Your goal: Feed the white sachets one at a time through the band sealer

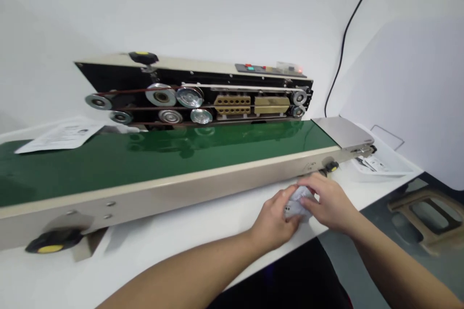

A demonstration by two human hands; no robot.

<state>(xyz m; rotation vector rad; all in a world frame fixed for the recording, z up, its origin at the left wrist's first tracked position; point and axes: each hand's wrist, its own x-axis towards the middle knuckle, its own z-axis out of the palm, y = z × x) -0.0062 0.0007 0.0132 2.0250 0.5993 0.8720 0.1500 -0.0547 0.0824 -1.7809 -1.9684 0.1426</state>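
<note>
Item one: a crumpled silvery-white pouch (299,201), held above the front part of the white bench (170,241), just short of the conveyor's near side. Its long axis cannot be read (too bunched, and partly covered by the grip). Left hand (272,219): closed around the pouch's near, lower side. Right hand (328,201): curled over its top and far side, clasping it too. The right hand lies nearer the black, yellow-capped knob (331,166) on the beige conveyor frame (152,193). Beyond: a band sealer (232,89) above the green belt (145,149).
</note>
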